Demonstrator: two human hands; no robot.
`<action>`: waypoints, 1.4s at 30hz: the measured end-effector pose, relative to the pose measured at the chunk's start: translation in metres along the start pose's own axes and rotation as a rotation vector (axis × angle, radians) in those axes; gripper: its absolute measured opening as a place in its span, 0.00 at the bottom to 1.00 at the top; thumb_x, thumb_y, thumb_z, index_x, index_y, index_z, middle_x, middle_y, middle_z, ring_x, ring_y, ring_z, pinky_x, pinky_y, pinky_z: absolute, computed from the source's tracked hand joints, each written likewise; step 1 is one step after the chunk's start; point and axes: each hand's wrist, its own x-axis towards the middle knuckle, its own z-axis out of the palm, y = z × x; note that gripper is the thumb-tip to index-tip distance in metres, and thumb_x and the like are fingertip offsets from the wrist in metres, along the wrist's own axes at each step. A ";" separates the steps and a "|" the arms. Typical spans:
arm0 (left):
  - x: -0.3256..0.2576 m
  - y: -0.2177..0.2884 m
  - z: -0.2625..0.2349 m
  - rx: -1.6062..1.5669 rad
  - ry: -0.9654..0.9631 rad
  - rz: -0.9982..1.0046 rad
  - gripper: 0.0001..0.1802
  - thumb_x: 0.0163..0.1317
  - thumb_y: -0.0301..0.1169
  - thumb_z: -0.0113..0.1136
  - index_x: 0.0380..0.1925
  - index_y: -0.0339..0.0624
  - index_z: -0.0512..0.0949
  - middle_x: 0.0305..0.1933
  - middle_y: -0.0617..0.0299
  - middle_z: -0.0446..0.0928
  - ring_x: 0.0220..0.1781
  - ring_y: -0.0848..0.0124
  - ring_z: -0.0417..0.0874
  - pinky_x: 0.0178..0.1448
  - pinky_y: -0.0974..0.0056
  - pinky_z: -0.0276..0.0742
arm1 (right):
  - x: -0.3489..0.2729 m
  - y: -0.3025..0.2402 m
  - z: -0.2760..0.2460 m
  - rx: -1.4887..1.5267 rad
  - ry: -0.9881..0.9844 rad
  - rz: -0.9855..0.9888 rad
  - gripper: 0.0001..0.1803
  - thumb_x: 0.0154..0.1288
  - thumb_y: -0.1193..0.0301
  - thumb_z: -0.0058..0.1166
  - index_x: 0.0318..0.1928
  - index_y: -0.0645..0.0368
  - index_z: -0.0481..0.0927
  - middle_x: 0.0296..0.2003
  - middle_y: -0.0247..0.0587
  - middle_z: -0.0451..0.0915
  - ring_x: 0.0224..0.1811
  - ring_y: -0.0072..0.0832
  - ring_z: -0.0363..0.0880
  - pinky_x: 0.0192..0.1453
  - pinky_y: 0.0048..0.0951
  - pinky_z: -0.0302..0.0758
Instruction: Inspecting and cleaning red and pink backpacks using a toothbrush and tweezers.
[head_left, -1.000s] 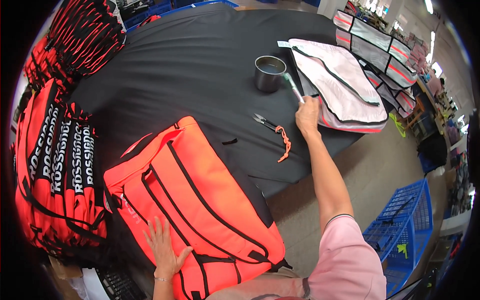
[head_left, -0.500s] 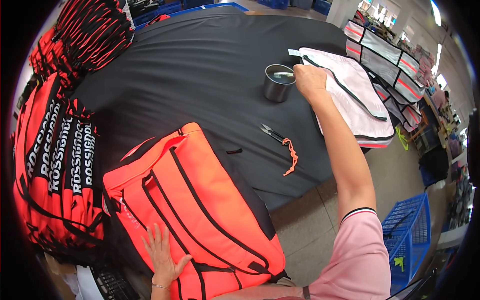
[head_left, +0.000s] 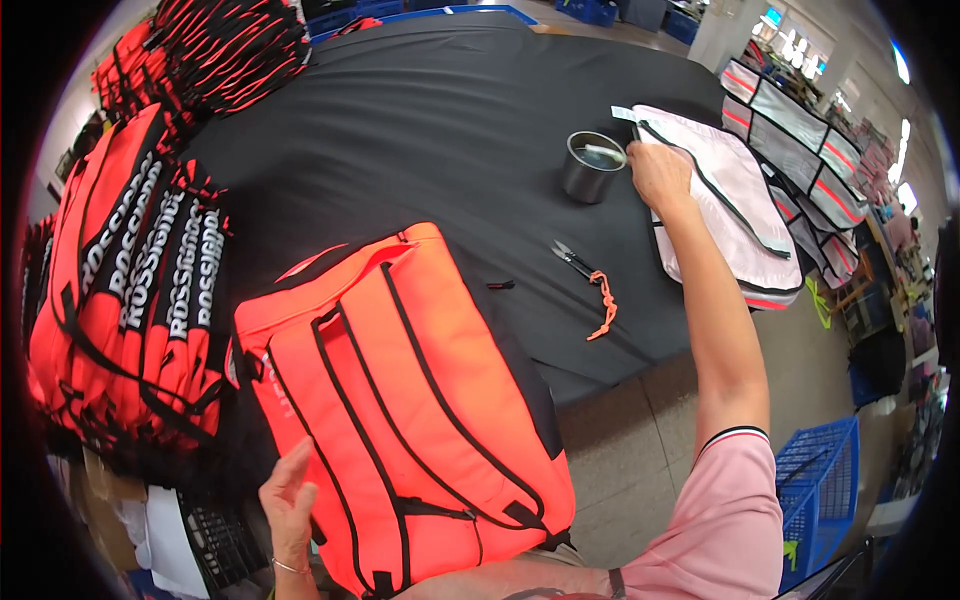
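Note:
A bright orange backpack with black trim and shoulder straps lies on the near side of the black-covered table. My left hand is at its lower left edge, fingers extended and the thumb apart, holding nothing. My right hand is stretched far forward beside a dark metal mug. Its fingers are closed on a slim pale stick that reaches over the rim into the mug; the stick's kind is unclear. Thread snips with an orange cord lie between mug and backpack.
A pale pink panel with a black zip lies under my right hand. Grey panels hang over the far right edge. Red-and-black bags are stacked at left. A blue crate stands on the floor. A black scrap lies mid-table.
My left hand has slid from flat on the backpack to its left edge. The view has shifted, so things sit further right; my right hand remains at the mug.

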 end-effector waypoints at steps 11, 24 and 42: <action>-0.121 -0.010 -0.026 0.058 0.463 -0.400 0.45 0.56 0.29 0.70 0.73 0.42 0.58 0.73 0.50 0.63 0.71 0.57 0.68 0.69 0.57 0.67 | -0.016 0.102 0.056 0.202 -0.026 -0.075 0.18 0.71 0.63 0.48 0.53 0.58 0.81 0.45 0.56 0.83 0.51 0.49 0.81 0.54 0.45 0.74; -0.126 -0.031 -0.002 0.402 0.214 -0.271 0.39 0.57 0.32 0.66 0.68 0.38 0.64 0.57 0.49 0.80 0.60 0.63 0.80 0.66 0.61 0.71 | -0.043 0.112 0.145 0.788 -0.242 0.210 0.24 0.75 0.59 0.49 0.63 0.61 0.74 0.46 0.37 0.82 0.30 0.20 0.74 0.30 0.21 0.70; 0.065 0.094 -0.025 1.613 -0.045 -0.035 0.24 0.60 0.38 0.64 0.56 0.44 0.78 0.53 0.53 0.81 0.53 0.57 0.82 0.52 0.56 0.81 | -0.146 -0.098 -0.029 1.537 -0.311 0.492 0.18 0.71 0.63 0.56 0.56 0.59 0.79 0.35 0.32 0.80 0.17 0.07 0.60 0.17 0.13 0.52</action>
